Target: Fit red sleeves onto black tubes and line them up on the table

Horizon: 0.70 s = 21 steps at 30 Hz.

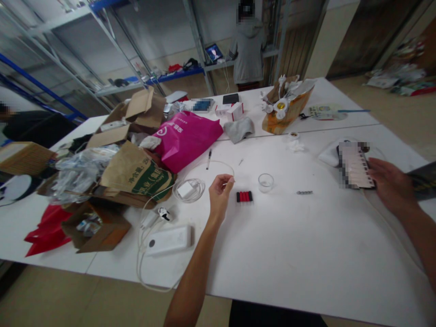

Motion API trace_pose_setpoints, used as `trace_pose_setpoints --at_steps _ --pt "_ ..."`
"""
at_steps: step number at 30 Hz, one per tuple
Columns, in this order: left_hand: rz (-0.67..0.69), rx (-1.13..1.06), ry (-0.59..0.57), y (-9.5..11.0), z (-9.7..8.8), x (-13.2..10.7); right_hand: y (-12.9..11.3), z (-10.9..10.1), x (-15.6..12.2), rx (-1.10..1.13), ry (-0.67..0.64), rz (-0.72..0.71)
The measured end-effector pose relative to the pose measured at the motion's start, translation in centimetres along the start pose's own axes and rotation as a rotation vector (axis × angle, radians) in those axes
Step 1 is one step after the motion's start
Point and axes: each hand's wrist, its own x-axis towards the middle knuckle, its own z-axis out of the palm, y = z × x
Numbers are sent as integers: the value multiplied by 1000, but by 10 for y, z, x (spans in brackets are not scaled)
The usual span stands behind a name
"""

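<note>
My left hand (220,195) is raised over the middle of the white table (272,259), thumb and fingers pinched at the end of a thin white cable that arcs over from a coiled charger cable (188,190). Just right of it stand several red and black cylinders (244,197) in a row. A small clear glass cup (265,182) sits beyond them. My right hand (391,184) grips the right edge of a phone (356,165), its screen partly blurred out. A short spiral metal piece (304,192) lies between the cup and the phone.
A white power bank (168,240) and cables lie front left. Cardboard boxes (98,227), a brown paper bag (132,175) and a magenta bag (189,136) crowd the left side. Farther back are a grey cloth (239,129) and an orange bag (289,109). A person (250,50) stands behind the table.
</note>
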Motion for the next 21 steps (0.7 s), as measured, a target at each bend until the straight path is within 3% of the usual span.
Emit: trace_pose_setpoints --at_steps 5,11,15,21 --pt "1 11 1 1 -1 0 -16 0 -8 -20 -19 31" --pt "6 25 0 1 -1 1 -31 3 -11 -217 -59 -34" --pt "4 29 -4 1 0 0 -34 6 -11 -308 -108 -110" --pt "4 21 -5 2 -1 0 -36 11 0 -391 -113 -115"
